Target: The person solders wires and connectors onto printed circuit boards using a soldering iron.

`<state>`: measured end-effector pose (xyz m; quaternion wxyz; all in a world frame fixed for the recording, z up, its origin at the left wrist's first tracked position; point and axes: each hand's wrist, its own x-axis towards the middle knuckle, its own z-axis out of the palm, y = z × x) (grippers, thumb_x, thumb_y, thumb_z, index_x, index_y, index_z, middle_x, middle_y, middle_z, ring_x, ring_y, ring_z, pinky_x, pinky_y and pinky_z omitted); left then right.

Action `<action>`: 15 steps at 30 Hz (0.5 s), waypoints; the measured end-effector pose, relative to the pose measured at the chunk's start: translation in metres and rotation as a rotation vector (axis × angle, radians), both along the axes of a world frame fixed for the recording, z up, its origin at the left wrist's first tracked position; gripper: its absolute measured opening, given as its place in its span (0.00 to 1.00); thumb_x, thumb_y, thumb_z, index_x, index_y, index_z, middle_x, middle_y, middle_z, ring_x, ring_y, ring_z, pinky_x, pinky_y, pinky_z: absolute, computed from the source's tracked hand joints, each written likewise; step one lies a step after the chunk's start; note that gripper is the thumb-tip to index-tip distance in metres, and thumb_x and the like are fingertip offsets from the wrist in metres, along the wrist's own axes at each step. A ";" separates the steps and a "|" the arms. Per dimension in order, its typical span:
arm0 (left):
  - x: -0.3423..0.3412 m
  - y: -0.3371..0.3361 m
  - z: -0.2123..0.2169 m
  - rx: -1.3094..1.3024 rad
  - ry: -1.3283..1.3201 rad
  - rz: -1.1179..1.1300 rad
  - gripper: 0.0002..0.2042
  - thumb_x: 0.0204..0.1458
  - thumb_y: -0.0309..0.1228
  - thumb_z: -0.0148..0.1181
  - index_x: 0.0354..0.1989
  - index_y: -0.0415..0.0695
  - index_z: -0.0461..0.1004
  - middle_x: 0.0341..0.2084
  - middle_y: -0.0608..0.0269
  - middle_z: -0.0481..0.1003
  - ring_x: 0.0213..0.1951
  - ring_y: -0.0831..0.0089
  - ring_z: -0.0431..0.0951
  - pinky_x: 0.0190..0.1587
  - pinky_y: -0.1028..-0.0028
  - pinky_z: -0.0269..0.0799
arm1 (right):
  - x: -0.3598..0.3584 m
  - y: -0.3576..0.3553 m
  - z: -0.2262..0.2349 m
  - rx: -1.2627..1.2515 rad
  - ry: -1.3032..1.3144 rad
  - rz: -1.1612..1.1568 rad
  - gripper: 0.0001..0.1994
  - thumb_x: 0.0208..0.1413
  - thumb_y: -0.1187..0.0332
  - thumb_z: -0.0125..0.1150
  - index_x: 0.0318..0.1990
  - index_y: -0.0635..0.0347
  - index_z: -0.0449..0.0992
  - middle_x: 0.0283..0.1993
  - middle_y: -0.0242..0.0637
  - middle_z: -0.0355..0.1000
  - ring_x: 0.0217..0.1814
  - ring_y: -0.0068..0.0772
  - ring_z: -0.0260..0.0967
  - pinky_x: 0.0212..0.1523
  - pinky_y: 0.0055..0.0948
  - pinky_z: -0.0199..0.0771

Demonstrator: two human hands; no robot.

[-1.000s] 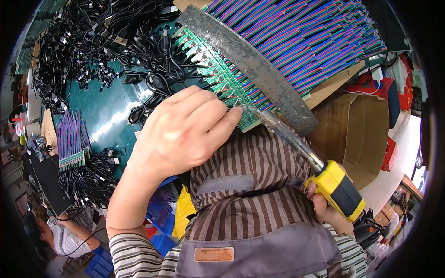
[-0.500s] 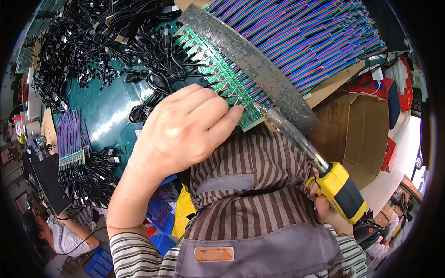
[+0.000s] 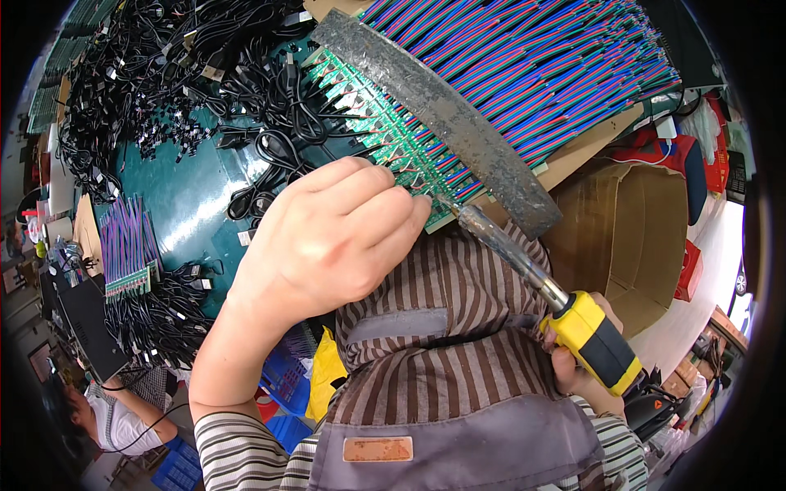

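Observation:
My left hand (image 3: 336, 237) is closed, its thumb and fingers pinched at the near end of a green circuit board panel (image 3: 378, 127). What they grip is hidden behind the fingers. In my right hand (image 3: 566, 368) is a yellow-and-black soldering gun (image 3: 602, 342). Its long metal barrel points up and left, with the tip at the board right beside my left fingertips. A heavy, worn metal bar (image 3: 454, 123) lies along the board across the flat multicoloured wires (image 3: 532, 78). Black cables (image 3: 296, 106) end along the board's left edge, where short wire ends show.
Tangled black cables (image 3: 139, 90) cover the far left of the green tabletop (image 3: 176, 213). A finished-looking bundle of striped wires (image 3: 127, 237) lies at the left. An open cardboard box (image 3: 634, 237) stands at the right. Another person (image 3: 123, 417) sits at lower left.
The soldering gun has shifted slightly left and down, bringing its tip closer to my left fingertips. My left hand has moved very little and stays pinched.

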<state>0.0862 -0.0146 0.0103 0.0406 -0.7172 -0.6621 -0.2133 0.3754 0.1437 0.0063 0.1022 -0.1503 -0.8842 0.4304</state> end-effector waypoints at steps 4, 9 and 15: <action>0.002 0.002 0.000 -0.002 0.016 0.001 0.16 0.35 0.28 0.59 0.36 0.38 0.79 0.30 0.62 0.75 0.34 0.65 0.77 0.36 0.68 0.76 | 0.000 -0.006 -0.002 0.108 0.008 -0.069 0.20 0.61 0.50 0.55 0.28 0.58 0.75 0.27 0.30 0.72 0.30 0.29 0.70 0.34 0.28 0.70; 0.003 0.000 0.000 0.000 0.020 0.021 0.16 0.35 0.28 0.59 0.37 0.38 0.79 0.30 0.62 0.75 0.34 0.65 0.77 0.36 0.68 0.76 | 0.016 0.002 -0.013 0.022 0.093 0.019 0.12 0.36 0.72 0.69 0.32 0.60 0.78 0.32 0.37 0.75 0.32 0.39 0.74 0.35 0.31 0.76; 0.005 0.001 -0.002 0.016 0.029 0.030 0.17 0.35 0.28 0.59 0.37 0.38 0.79 0.30 0.62 0.75 0.34 0.66 0.77 0.36 0.69 0.76 | 0.032 -0.012 -0.021 -0.147 0.021 -0.272 0.15 0.38 0.70 0.69 0.36 0.65 0.77 0.35 0.46 0.76 0.35 0.43 0.77 0.36 0.32 0.78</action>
